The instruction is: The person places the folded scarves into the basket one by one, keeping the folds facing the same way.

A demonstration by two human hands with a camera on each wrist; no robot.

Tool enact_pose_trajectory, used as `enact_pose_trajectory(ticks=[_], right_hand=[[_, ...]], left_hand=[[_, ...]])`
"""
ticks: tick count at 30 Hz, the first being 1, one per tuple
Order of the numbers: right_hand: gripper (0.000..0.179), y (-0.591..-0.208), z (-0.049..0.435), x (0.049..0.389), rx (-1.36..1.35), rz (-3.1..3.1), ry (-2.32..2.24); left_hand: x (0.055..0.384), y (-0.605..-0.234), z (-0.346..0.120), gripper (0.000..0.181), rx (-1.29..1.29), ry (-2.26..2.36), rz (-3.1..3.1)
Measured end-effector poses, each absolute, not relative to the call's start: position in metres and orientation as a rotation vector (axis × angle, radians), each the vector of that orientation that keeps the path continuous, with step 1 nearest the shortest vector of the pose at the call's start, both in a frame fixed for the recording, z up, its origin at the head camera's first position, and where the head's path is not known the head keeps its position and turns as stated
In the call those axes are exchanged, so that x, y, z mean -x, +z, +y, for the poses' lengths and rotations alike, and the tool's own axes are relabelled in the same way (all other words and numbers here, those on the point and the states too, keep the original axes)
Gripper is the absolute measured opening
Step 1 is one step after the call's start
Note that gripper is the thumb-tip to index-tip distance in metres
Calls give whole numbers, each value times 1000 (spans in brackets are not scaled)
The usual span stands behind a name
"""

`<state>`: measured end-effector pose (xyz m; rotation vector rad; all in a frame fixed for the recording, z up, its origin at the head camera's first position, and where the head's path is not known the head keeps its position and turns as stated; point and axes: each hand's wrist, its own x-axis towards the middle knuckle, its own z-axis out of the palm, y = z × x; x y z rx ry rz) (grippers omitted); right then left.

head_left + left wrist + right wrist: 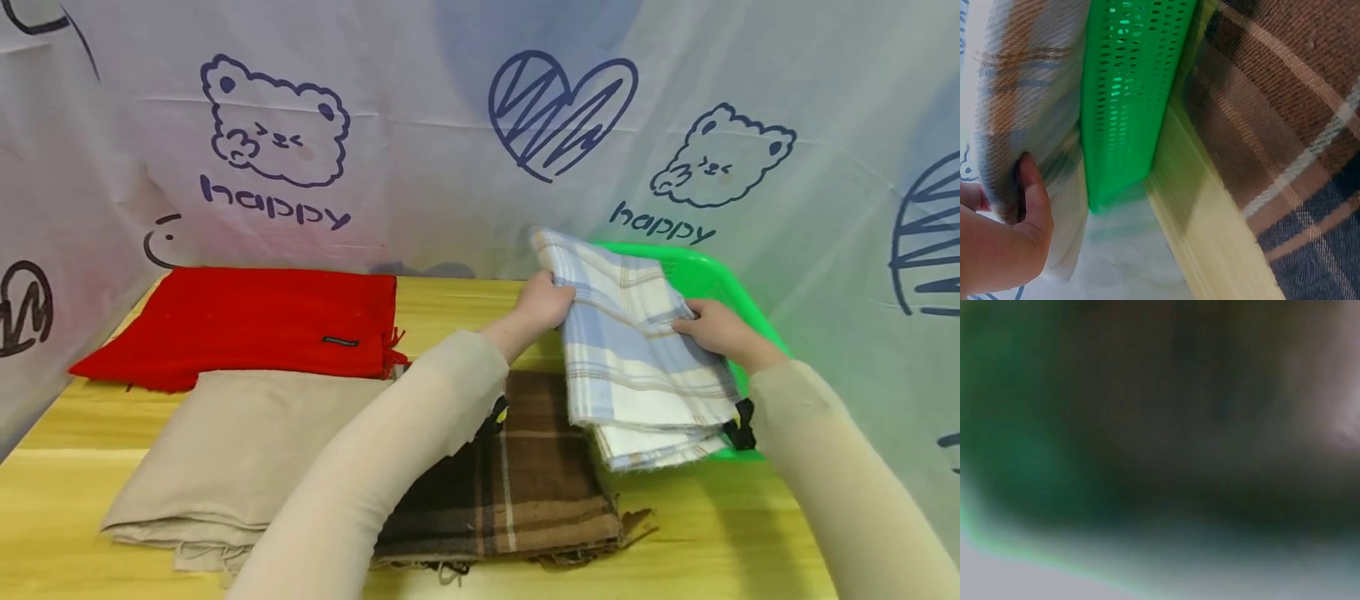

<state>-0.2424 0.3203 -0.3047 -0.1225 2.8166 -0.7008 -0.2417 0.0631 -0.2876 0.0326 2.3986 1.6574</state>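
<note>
Both hands hold a folded scarf (pixel 630 333), white with light blue and tan plaid, up over the green basket (pixel 701 271). My left hand (pixel 543 300) grips its left edge; in the left wrist view the thumb and fingers of the left hand (pixel 1013 231) pinch the folded layers. On the scarf's right edge, my right hand (pixel 720 331) pinches the cloth. The scarf hangs tilted, its lower layers fanned a little apart, and hides much of the basket. The right wrist view is dark and blurred, with a green patch at its left.
On the wooden table (pixel 45 500) lie a folded red scarf (pixel 277 321) at the back left, a folded beige scarf (pixel 225 450) in front of it, and a brown plaid scarf (pixel 525 483) left of the basket. A printed cloth backdrop (pixel 435 167) stands behind.
</note>
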Motion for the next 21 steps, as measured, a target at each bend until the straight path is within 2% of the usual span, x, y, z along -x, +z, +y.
enact_pose_trajectory(ticks=[11,15,19,21], right_hand=[[43,-294,317,237,139,2822,-677],[43,-282,324,237,145,2824,-651],[50,-271,337,235,87,2797,-636],[47,-268,343,234,69,2814,-633]], left_hand=[[240,-277,70,46,-121,1605,2448],[242,-272,79,47,-127,1563,2500],[245,-270,90,47,-116,1554,2509],[247,-271,96,46,-115,1543,2530]])
